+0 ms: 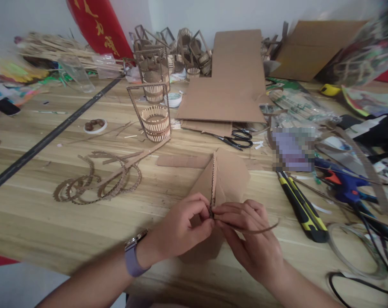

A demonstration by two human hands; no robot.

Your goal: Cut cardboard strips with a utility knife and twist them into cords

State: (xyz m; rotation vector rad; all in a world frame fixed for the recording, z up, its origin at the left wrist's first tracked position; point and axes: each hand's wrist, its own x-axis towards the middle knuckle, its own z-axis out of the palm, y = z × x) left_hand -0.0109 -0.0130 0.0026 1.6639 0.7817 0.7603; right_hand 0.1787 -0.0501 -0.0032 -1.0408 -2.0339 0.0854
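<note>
A brown cardboard piece [232, 175] lies on the wooden table in front of me. Along its middle a thin corrugated cardboard strip [214, 175] stands on edge, running away from me. My left hand [190, 222] pinches the near end of this strip between thumb and forefinger. Against it from the other side, my right hand [248, 231] pinches the same strip, and a loose tail curves out to the right over its fingers. The fingertips of both hands nearly meet, hiding the exact grip. Left of the hands lie curled corrugated cardboard strips [101, 184].
Small bucket-like baskets [155, 124] with tall handles stand behind. A large cardboard sheet [226, 81] and black scissors [237, 139] lie beyond the hands. At right are a yellow-black utility knife [303, 207], a blue glue gun [344, 182] and cables. A black bar [56, 132] crosses the left.
</note>
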